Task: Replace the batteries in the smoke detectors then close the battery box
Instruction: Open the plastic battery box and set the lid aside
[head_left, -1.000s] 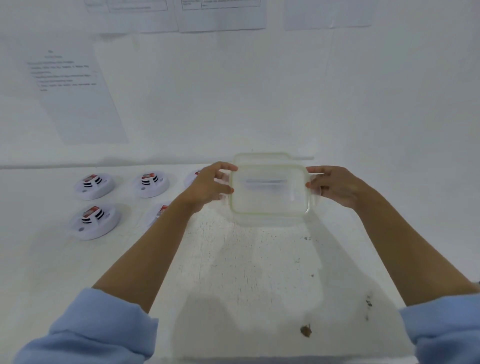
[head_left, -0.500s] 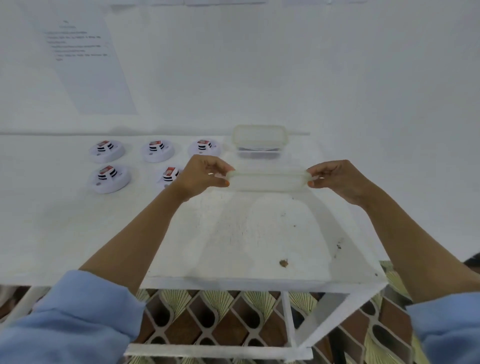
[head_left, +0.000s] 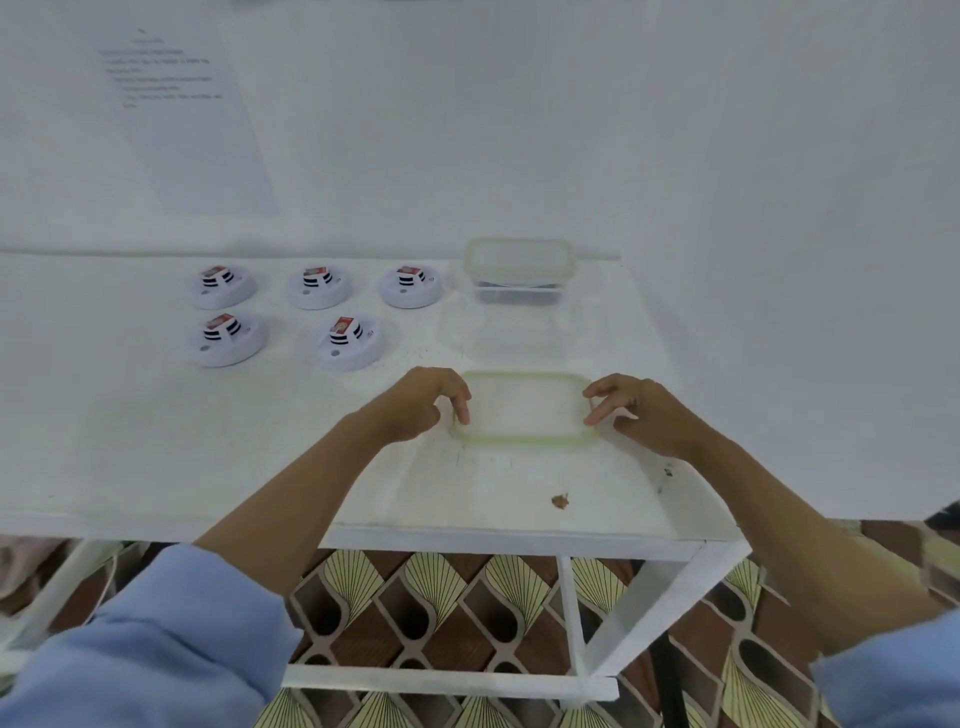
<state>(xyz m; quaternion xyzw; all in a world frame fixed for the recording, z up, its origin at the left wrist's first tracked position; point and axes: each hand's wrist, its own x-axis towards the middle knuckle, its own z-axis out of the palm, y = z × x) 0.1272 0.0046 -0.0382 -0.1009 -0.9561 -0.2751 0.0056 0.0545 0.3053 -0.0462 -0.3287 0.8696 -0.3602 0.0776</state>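
Note:
The clear battery box lid (head_left: 522, 410) with a green rim lies flat on the white table (head_left: 156, 431) near the front. My left hand (head_left: 421, 402) rests at its left end and my right hand (head_left: 636, 413) at its right end. Fingertips touch the rim and the fingers are loose and apart. The battery box (head_left: 519, 273) stands uncovered at the back, with dark batteries in its bottom. Several white smoke detectors (head_left: 345, 340) sit in two rows to the left, each with a battery showing in its open back.
A printed sheet (head_left: 176, 104) hangs on the white wall behind the table. The table's front edge (head_left: 467, 535) is close to me, with a patterned floor (head_left: 441, 613) below. A small brown stain (head_left: 560, 501) marks the tabletop near the front right.
Both hands carried the lid from the box at the back toward me and lowered it flat onto the table. My grip on it has loosened. The view tilted downward.

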